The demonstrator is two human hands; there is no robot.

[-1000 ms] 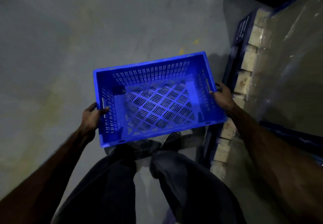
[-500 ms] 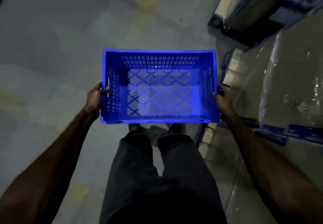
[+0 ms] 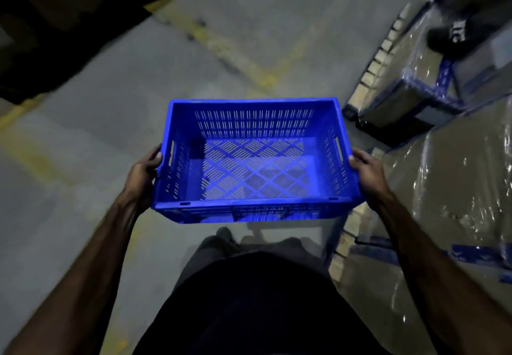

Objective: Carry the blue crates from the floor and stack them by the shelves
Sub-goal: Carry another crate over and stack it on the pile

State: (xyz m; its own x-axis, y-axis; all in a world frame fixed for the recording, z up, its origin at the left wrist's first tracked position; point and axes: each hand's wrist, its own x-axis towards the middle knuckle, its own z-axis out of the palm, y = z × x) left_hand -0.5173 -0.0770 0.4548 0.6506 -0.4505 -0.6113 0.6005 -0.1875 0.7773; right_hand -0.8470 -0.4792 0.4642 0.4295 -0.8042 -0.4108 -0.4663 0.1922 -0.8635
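Note:
An empty blue crate (image 3: 253,166) with slotted walls and a lattice floor hangs level in front of my waist, above the concrete floor. My left hand (image 3: 142,175) grips its left short side below the handle slot. My right hand (image 3: 367,173) grips the right short side the same way. Both arms reach forward from the bottom corners of the view. My legs and feet show under the crate.
Wrapped cardboard loads on wooden pallets (image 3: 454,188) line the right side, close to my right arm. A second wrapped pallet (image 3: 410,77) stands farther ahead on the right. Worn yellow floor lines (image 3: 235,52) cross the concrete. Dark shelving or goods (image 3: 55,21) fill the top left.
The crate has levelled out and come up closer to my body. The view has swung forward, showing more floor ahead, yellow lines and the dark mass at top left.

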